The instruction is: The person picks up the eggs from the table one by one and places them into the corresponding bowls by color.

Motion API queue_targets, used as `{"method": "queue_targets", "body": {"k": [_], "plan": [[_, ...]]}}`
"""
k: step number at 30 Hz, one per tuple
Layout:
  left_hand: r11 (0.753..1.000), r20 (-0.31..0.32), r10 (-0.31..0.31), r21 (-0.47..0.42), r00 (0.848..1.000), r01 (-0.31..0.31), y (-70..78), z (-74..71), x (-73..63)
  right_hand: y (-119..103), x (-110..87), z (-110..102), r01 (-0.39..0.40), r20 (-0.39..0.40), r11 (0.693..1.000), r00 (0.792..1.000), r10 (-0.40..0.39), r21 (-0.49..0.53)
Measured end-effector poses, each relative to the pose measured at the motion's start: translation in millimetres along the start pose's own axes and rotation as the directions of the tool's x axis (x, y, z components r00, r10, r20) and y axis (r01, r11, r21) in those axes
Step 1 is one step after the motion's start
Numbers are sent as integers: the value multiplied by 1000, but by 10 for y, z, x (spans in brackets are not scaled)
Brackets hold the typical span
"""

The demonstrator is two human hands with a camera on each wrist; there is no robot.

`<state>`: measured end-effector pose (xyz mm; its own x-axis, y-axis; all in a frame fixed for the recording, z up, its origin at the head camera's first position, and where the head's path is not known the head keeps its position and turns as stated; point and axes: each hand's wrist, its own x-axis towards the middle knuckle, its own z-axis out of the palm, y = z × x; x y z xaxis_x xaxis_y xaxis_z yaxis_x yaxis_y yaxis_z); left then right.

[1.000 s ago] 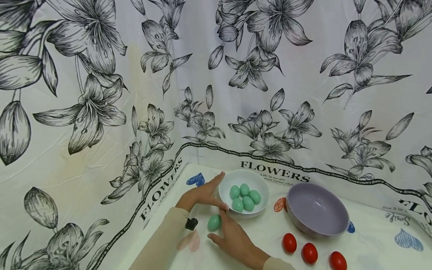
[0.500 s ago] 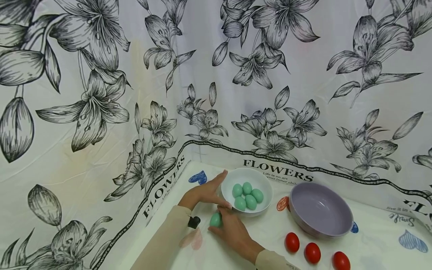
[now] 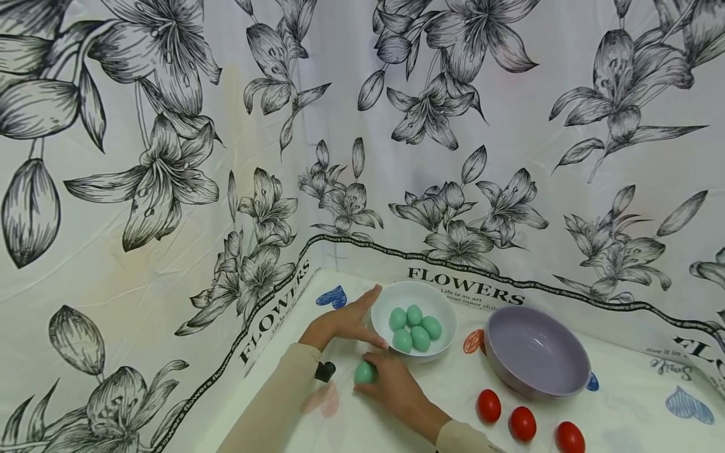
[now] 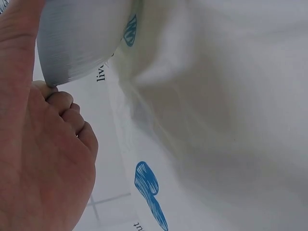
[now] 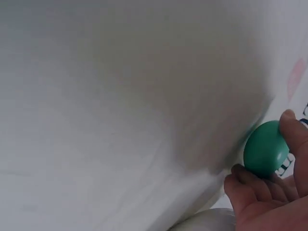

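A white bowl point(image 3: 438, 303) with several green eggs point(image 3: 420, 338) in it stands on the table. My left hand point(image 3: 345, 324) holds the bowl's left side, thumb and fingers spread around its wall. In the left wrist view the curled fingers sit right at the lower edge of the bowl point(image 4: 77, 48). Just in front of the bowl, my right hand point(image 3: 399, 390) pinches another green egg point(image 3: 364, 372). The right wrist view shows the thumb on one side of this egg point(image 5: 264, 149) and the fingertips on the other.
Right of the white bowl stands a purple bowl point(image 3: 538, 352) with nothing visible inside. Three red eggs, one of them the leftmost red egg point(image 3: 488, 406), lie in front of it. A flower-printed cloth point(image 3: 340, 126) hangs behind and to the left.
My right hand has closed its thumb and fingers on the loose green egg beside the white bowl. The left hand has stayed on the bowl; the head view has shifted slightly.
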<state>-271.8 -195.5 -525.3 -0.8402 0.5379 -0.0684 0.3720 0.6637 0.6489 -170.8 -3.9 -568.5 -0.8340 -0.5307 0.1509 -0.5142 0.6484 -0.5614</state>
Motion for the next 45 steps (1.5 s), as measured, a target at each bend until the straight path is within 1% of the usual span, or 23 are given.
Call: {"method": "queue_targets", "body": {"k": [2,4,8,10,13,17,21,24,28,32,35,39,45], "plan": [[1000,-1,-4,9,1000,4,-7,-5,-3,-27,-57,-62,3,37,1000,999,-3,7],[1000,-4,-8,19,1000,8,-7,-20,-2,-67,-137,-170,3,84,999,996,-6,39],[999,-9,-20,28,1000,20,7,-66,-1,-151,-304,-477,5,173,991,985,-27,131],[999,-12,-28,30,1000,29,8,-82,-1,-182,-347,-648,34,185,988,981,-62,152],[999,-10,-45,30,999,45,1,-89,0,-215,-361,-929,87,152,984,982,-110,155],[999,-5,-48,12,999,48,-11,-66,2,-189,-300,-1251,133,42,986,990,-138,99],[999,-2,-35,-1,999,35,-21,-32,-1,-126,-181,-1475,130,-32,991,991,-129,41],[999,-6,-32,-6,999,32,-24,-22,-5,-57,-50,-1582,124,-52,992,991,-123,16],[999,-2,-40,-6,999,40,-25,-9,-9,103,143,-1598,77,-42,997,996,-77,-8],[999,4,-37,-6,999,37,-4,3,-11,304,287,-1497,-20,-5,999,1000,19,-39],[999,4,-35,-6,999,35,6,8,-8,447,360,-1400,-62,13,997,998,62,-48],[999,4,-41,0,999,41,-1,12,-7,585,410,-1305,-56,27,997,998,57,-49],[999,-1,-41,-6,999,41,-19,26,-4,692,431,-1206,-56,52,996,997,59,-73]]}}
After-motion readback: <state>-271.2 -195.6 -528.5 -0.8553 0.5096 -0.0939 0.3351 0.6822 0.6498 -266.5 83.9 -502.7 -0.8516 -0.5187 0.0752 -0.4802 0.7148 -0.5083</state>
